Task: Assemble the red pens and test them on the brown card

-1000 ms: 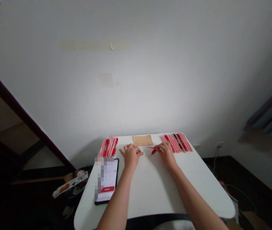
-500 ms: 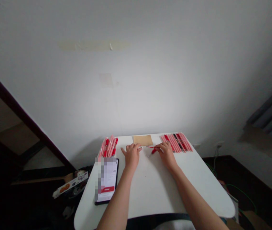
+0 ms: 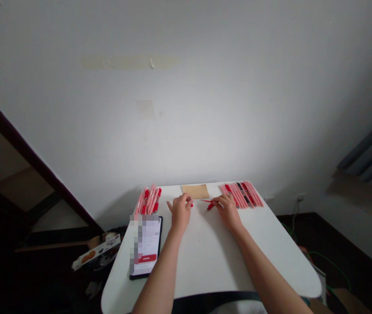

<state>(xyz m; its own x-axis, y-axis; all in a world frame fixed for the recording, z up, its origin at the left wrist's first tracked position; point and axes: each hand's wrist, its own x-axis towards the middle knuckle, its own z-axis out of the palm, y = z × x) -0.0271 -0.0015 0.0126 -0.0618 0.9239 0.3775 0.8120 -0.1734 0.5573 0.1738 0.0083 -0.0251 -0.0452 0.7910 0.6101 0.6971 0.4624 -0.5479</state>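
My left hand (image 3: 181,210) is over the far middle of the white table, its fingertips closed on a small red pen part (image 3: 191,205) that they mostly hide. Opposite it, my right hand (image 3: 227,211) pinches a thin red pen refill (image 3: 206,201), whose pale tip points toward the left hand. Under those fingers a red pen piece (image 3: 209,206) slants down to the left; whether the hand also grips it I cannot tell. Close to the right hand lies a row of pink and red pens (image 3: 243,194), a few with black parts.
Another bunch of pink and red pens (image 3: 149,200) lies at the table's far left. In front of it rests a phone (image 3: 146,257) with its screen lit. A tan paper piece (image 3: 195,191) lies beyond my hands, near the wall (image 3: 199,131). The white table (image 3: 212,257) has rounded corners.
My left fingers have turned and curled upward, and a red end now shows where a silvery tip was. The right hand stays nearly still with the refill.
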